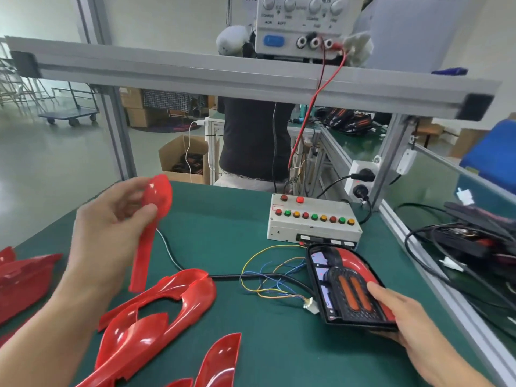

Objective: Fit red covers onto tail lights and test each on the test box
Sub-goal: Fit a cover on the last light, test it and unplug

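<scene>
My left hand (111,222) holds a long red cover (152,219) upright above the green table (223,233), its rounded end pinched between thumb and fingers. My right hand (402,311) grips the near right edge of a black tail light (343,286), which lies flat with two orange strips and a red section at its far end. Its coloured wires (268,277) end in a loose white plug (310,304). Just beyond stands the white test box (312,219) with a row of red, green and yellow buttons.
Several loose red covers (156,308) lie on the near left of the table. A black cable (195,272) crosses the middle. An aluminium rail (413,241) borders the right, with cables and parts beyond. A power supply (301,26) sits on the overhead shelf; a person stands behind.
</scene>
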`<state>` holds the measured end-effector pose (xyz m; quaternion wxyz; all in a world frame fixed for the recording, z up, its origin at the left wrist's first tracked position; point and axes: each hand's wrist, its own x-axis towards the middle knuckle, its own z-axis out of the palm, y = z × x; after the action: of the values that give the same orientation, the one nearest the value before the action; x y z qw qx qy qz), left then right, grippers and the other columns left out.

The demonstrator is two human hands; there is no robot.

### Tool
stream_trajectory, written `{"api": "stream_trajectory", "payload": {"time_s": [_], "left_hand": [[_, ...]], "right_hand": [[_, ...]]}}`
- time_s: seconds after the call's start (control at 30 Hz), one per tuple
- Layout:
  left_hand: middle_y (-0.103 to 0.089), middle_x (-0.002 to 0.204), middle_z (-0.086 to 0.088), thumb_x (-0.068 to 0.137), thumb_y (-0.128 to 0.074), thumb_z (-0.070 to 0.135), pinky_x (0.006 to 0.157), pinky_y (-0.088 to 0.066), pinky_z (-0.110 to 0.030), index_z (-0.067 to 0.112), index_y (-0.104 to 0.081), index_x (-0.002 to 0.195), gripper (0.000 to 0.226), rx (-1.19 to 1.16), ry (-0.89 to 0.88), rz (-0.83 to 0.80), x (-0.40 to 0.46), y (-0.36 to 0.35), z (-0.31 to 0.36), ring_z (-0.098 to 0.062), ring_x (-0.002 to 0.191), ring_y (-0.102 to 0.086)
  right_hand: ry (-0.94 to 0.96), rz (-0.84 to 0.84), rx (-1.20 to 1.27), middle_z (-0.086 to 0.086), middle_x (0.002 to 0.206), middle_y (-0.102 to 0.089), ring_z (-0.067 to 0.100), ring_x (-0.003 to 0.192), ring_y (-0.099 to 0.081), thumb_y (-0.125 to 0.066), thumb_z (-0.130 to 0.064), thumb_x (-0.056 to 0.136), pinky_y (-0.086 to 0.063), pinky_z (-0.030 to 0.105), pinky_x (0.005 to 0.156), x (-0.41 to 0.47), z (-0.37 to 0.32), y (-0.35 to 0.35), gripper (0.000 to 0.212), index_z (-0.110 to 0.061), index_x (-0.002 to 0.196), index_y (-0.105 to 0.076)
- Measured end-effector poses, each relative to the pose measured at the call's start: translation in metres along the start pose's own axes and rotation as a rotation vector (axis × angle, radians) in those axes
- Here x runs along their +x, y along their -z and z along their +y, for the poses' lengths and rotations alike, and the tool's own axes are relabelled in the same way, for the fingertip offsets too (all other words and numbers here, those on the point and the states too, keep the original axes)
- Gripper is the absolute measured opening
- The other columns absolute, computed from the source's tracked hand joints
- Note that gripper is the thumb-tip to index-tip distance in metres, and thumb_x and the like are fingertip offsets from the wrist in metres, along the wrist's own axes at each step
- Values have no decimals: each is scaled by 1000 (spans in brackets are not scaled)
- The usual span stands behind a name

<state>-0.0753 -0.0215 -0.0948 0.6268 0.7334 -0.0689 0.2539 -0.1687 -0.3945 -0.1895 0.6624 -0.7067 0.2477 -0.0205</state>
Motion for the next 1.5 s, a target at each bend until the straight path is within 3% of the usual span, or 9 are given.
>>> {"api": "stream_trajectory", "payload": {"time_s": [0.13, 0.23, 0.5, 0.67, 0.83, 0.97, 1.13, 1.33, 1.5], "left_hand": [[-69, 82, -1, 86, -53, -8, 54, -51, -17, 12, -64, 111, 33, -418, 332, -226, -3, -66, 33, -11, 65, -66], [-69, 66, 0, 89, -49, -4, 56, -49, -20, 12, -65, 96, 24, -569, 652, -389, -10, -105, 44, -7, 53, -65], [-68, 56, -11, 93, -48, -4, 40, -53, -28, 1, -59, 92, 12, -688, 1088, -429, -31, -150, 29, -19, 45, -66], [-68, 66, -12, 91, -51, -5, 44, -53, -30, 3, -56, 111, 21, -663, 1112, -420, -39, -164, 22, -19, 47, -66], [-64, 84, -14, 90, -52, -7, 44, -56, -28, 3, -57, 107, 21, -644, 1085, -390, -46, -177, 20, -21, 67, -62], [-67, 70, -11, 88, -52, -8, 49, -56, -28, 5, -60, 91, 15, -634, 1042, -412, -55, -189, 26, -19, 59, -65], [-72, 72, -11, 87, -55, -7, 60, -54, -32, 6, -65, 99, 20, -636, 969, -449, -58, -196, 30, -23, 74, -67], [-72, 82, -5, 90, -58, 5, 64, -55, -29, 12, -64, 105, 18, -533, 796, -585, -60, -207, 29, -15, 72, -66], [-55, 82, -3, 94, -51, 17, 68, -44, -28, 17, -57, 80, 15, -232, 804, -540, -52, -220, 5, -17, 75, -51]], "right_hand": [[-51, -3, -1, 7, 91, -77, 19, 77, -74, -63, -37, 90, -55, 27, 59, 1, -6, 3, 30, -12, 101, -74], [-62, 23, -38, 8, 88, -77, 18, 70, -73, -64, -35, 91, -55, 26, 54, 1, -9, 6, 27, -11, 101, -72], [8, 11, -294, -5, 86, -77, 12, 78, -73, -59, -37, 94, -57, 31, 73, 1, -16, 20, 24, -18, 100, -71], [204, 247, -611, -1, 133, -58, 16, 122, -54, -57, -41, 94, -40, 35, 107, -4, -17, 18, 46, -18, 134, -55], [672, 243, -677, -21, 103, -59, 4, 101, -55, -51, -52, 92, -42, 28, 88, -41, -31, -10, 33, -34, 118, -60], [773, 90, -890, -20, 96, -55, 0, 88, -47, -32, -75, 80, -38, 22, 81, -59, -29, -32, 63, -38, 127, -52], [913, 285, -1098, -12, 90, -68, 13, 80, -64, -53, -50, 86, -53, 24, 64, -65, -30, -32, 50, -18, 122, -64], [841, 357, -968, -10, 74, -64, 11, 65, -61, -42, -39, 99, -43, 28, 56, -64, -31, -19, 36, -32, 133, -52], [609, 418, -663, -4, 61, -55, 9, 58, -52, -35, -43, 98, -38, 26, 56, -49, -17, 2, 38, -28, 129, -52]]}}
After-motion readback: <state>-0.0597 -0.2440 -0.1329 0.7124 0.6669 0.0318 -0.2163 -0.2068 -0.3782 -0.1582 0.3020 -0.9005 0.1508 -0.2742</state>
